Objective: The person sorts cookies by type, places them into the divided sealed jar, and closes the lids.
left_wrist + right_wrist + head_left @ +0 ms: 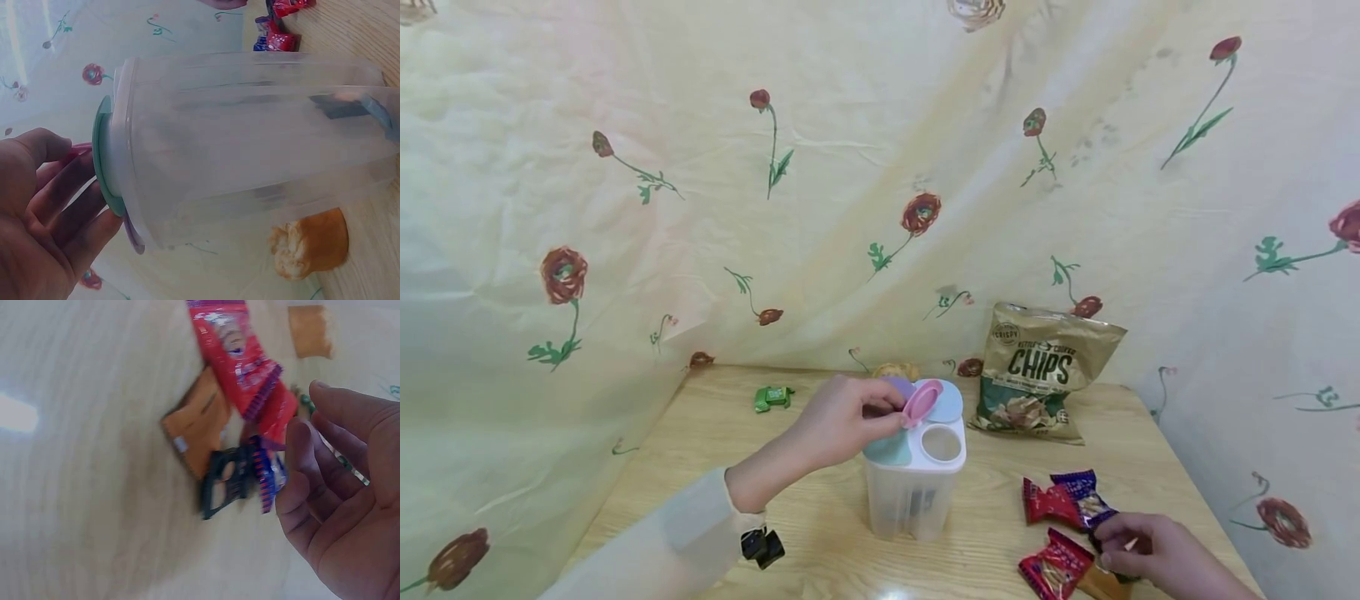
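A tall clear plastic container (906,500) with a white top stands on the table. Between the thumb and fingers of my left hand (842,417) is its raised pink lid (923,403), beside a round uncovered opening (942,443). Mint (103,156), purple and pale blue lids cover the other parts of the top. Something dark lies low inside the container. My right hand (344,487) has loosely bent fingers with nothing between them. It hovers at small snack packets: red (234,356), blue (269,472), dark (226,481) and orange-brown (200,425).
A gold and green chips bag (1037,375) stands at the back right. At the back left lies a small green wrapped packet (772,398). A piece of bread (309,244) sits behind the container. Flowered cloth (820,208) hangs around the wooden table (662,500).
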Demonstrator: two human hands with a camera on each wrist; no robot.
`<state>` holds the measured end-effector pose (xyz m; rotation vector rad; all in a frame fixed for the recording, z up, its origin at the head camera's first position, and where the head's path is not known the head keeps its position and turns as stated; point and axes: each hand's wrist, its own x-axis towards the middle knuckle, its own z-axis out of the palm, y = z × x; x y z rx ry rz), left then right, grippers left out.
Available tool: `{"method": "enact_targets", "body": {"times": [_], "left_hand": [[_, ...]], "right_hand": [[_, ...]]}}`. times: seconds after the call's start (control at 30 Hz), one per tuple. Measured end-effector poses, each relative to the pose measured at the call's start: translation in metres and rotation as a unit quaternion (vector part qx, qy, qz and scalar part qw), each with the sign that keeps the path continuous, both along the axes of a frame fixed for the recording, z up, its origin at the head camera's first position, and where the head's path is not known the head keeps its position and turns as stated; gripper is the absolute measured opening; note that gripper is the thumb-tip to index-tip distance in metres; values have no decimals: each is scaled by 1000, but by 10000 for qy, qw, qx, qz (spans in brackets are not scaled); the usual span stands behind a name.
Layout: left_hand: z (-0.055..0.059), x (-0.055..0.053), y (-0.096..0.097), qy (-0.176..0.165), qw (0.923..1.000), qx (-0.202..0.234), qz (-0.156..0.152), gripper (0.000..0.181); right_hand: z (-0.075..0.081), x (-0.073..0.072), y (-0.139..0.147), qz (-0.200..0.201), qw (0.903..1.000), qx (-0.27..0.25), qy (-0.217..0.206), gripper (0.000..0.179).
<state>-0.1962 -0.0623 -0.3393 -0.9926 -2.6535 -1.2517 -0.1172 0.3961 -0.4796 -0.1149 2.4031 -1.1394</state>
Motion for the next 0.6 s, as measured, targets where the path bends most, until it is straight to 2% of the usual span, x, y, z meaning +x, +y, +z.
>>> {"method": "enact_targets", "body": {"times": [0.23, 0.43, 0.6], "left_hand": [[0, 0, 0, -52, 10000, 5, 4, 7], [0, 1, 0, -45, 10000, -15, 21, 8], [0, 1, 0, -27, 10000, -43, 32, 8]], "right_hand": [[-21, 5, 5, 181, 9997, 136, -62, 28], [-32, 6, 0, 20, 9992, 143, -360, 25], [-37, 5, -3, -24, 9986, 409, -337, 25]]}}
